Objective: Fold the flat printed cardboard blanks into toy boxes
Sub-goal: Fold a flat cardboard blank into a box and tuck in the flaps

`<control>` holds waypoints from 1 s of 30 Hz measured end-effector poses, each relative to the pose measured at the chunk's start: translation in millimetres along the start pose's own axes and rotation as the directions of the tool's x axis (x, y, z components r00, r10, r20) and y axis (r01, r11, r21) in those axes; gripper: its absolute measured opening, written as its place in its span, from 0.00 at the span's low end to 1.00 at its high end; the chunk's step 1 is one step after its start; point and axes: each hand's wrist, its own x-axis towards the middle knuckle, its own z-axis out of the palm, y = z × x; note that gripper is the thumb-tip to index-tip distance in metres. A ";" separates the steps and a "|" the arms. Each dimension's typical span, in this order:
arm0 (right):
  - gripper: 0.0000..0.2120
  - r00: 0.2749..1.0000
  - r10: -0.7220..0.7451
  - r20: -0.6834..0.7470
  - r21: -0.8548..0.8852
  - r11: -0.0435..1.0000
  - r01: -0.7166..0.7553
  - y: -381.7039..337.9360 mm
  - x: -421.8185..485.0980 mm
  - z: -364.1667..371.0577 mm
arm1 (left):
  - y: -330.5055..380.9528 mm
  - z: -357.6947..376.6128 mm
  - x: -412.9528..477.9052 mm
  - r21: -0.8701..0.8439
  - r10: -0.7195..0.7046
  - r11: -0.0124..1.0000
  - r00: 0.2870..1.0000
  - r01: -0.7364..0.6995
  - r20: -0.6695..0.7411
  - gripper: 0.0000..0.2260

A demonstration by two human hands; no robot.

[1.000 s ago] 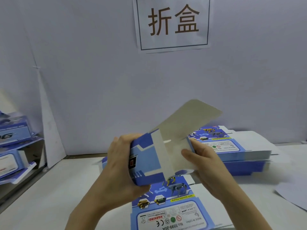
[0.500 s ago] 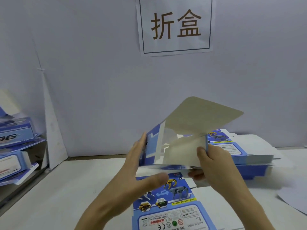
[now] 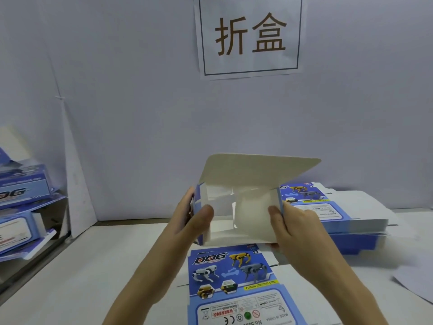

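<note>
Hidden fingers, cropped cardboard, unreadable print.
The fingers of the left hand (image 3: pixel 187 221) lie out of sight behind the left wall of the half-formed box (image 3: pixel 246 207), and those of the right hand (image 3: pixel 295 228) behind its right wall; only the thumbs show. The flat blank (image 3: pixel 234 277) runs off the bottom edge, its fine print too small to read. The boxes at the left (image 3: pixel 21 191) are blurred and cut by the left edge. The stack of blanks (image 3: pixel 351 221) is partly covered by the right hand. A pale sheet (image 3: pixel 417 282) is cropped at the right edge, the wall sign (image 3: pixel 249 36) at the top.
</note>
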 end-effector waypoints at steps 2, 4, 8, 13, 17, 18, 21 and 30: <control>0.16 1.000 -0.008 -0.016 0.018 1.000 0.009 0.2 -1.1 -0.4 | 0.5 -1.6 -9.2 0.023 -0.045 0.999 0.998 0.044 0.037 0.31; 0.17 0.998 -0.040 -0.042 0.006 0.999 0.040 -1.7 -1.8 0.7 | -1.5 -11.6 -17.8 0.018 -0.058 0.998 0.997 0.057 0.055 0.37; 0.13 0.989 -0.138 -0.045 -0.094 0.987 0.133 -6.6 -4.9 8.5 | -8.9 -13.5 -37.9 0.259 0.052 0.965 0.998 -0.043 -0.028 0.11; 0.09 0.972 -0.213 -0.099 -0.146 0.969 0.197 -7.0 -6.0 11.6 | -14.7 -1.7 -37.1 0.685 0.323 0.727 0.902 -0.044 -0.286 0.17; 0.16 0.971 -0.204 -0.125 -0.105 0.976 0.191 -4.8 -6.0 11.2 | -17.3 -0.8 -35.9 0.697 0.404 0.709 0.873 -0.110 -0.273 0.15; 0.17 0.973 -0.195 -0.123 -0.095 0.978 0.184 -5.6 -6.5 12.0 | -18.4 -1.3 -35.1 0.712 0.431 0.692 0.860 -0.120 -0.274 0.15; 0.18 0.977 -0.179 -0.113 -0.110 0.980 0.167 -9.1 -8.2 13.7 | -17.2 -2.7 -34.9 0.736 0.459 0.666 0.846 -0.123 -0.273 0.16; 0.06 0.945 0.319 0.071 0.631 0.720 -0.290 -15.9 -9.0 2.8 | -1.6 -8.7 -45.8 0.399 0.346 0.857 0.938 -0.325 0.023 0.49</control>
